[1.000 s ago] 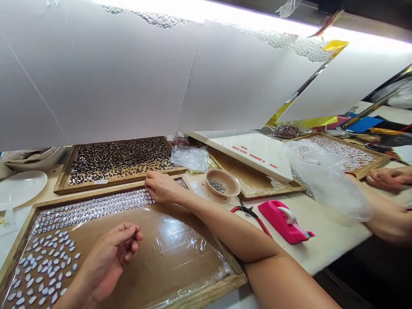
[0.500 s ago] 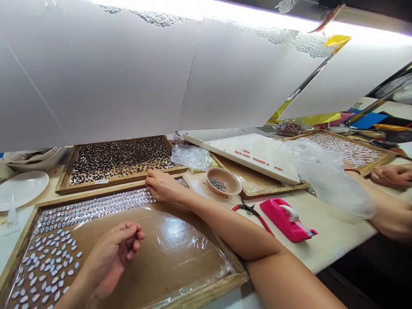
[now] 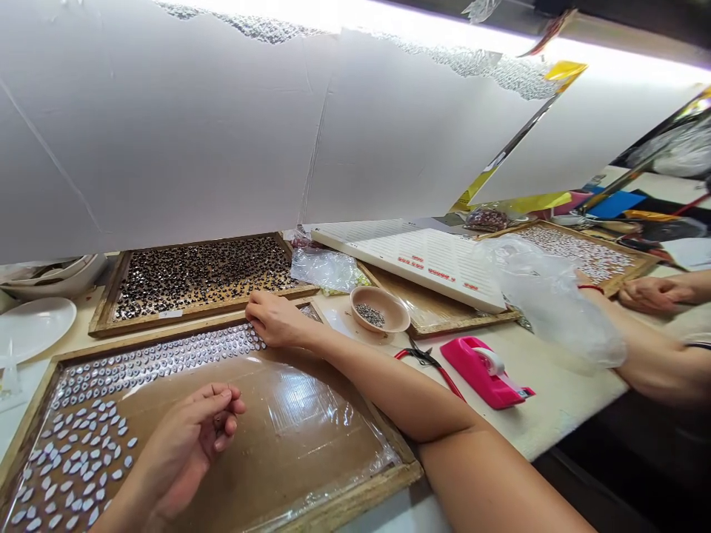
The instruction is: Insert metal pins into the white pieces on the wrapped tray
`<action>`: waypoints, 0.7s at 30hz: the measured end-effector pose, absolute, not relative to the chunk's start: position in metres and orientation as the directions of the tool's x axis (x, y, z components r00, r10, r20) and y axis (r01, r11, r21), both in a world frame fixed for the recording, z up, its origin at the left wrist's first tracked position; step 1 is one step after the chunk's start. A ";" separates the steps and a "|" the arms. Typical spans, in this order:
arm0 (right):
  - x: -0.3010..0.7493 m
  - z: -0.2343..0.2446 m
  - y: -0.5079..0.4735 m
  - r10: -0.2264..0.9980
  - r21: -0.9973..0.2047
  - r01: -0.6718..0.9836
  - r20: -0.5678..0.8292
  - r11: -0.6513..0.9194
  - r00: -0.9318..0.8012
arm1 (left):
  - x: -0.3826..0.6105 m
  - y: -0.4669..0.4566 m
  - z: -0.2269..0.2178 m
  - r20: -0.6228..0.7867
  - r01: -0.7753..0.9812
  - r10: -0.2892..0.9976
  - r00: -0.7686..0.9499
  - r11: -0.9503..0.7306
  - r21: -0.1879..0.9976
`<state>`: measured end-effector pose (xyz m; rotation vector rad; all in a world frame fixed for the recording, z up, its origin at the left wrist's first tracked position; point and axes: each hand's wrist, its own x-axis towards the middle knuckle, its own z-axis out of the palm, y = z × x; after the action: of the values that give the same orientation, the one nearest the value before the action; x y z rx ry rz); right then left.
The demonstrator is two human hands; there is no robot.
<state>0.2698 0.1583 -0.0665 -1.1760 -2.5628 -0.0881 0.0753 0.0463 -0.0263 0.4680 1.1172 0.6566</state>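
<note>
A wooden-framed tray (image 3: 355, 511) covered in clear film lies before me. Along its far side run tight rows of small white pieces with dark centres (image 3: 161, 359). Loose white leaf-shaped pieces (image 3: 83, 463) are scattered at its near left. My right hand (image 3: 281, 320) rests at the right end of the rows, fingers curled down to the film; whatever is under the fingertips is hidden. Above the tray's middle, my left hand (image 3: 192, 440) is half turned up with the fingers bent together. Something tiny and dark may be in it, but I cannot make it out.
Behind stands another tray of dark beads (image 3: 205, 274). To the right are a bowl of small beads (image 3: 389, 314), red-handled pliers (image 3: 425, 357), a pink tape dispenser (image 3: 478, 370) and a white board (image 3: 422, 259). A co-worker's arm (image 3: 649, 348) reaches in beside a plastic bag (image 3: 555, 311).
The whole scene has shifted slightly left in view, as the camera turned a little right. Both my hands keep almost the same pose and place over the tray.
</note>
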 end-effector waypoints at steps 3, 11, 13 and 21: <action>0.269 -0.067 0.159 0.723 -0.076 0.742 0.314 0.666 -0.616 | 0.076 0.047 -0.025 -0.667 -0.245 0.687 0.289 0.727 0.642; 0.270 -0.069 0.158 0.716 -0.077 0.738 0.331 0.670 -0.615 | 0.079 0.047 -0.022 -0.673 -0.248 0.683 0.284 0.730 0.637; 0.270 -0.069 0.158 0.714 -0.079 0.737 0.333 0.672 -0.616 | 0.079 0.047 -0.021 -0.681 -0.242 0.677 0.279 0.736 0.633; 0.270 -0.069 0.159 0.718 -0.090 0.736 0.324 0.671 -0.616 | 0.078 0.046 -0.021 -0.684 -0.240 0.677 0.271 0.736 0.633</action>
<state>0.2698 0.1587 -0.0689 -1.1500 -2.5547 -0.0738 0.0778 0.0464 -0.0214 0.4519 1.1391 0.6462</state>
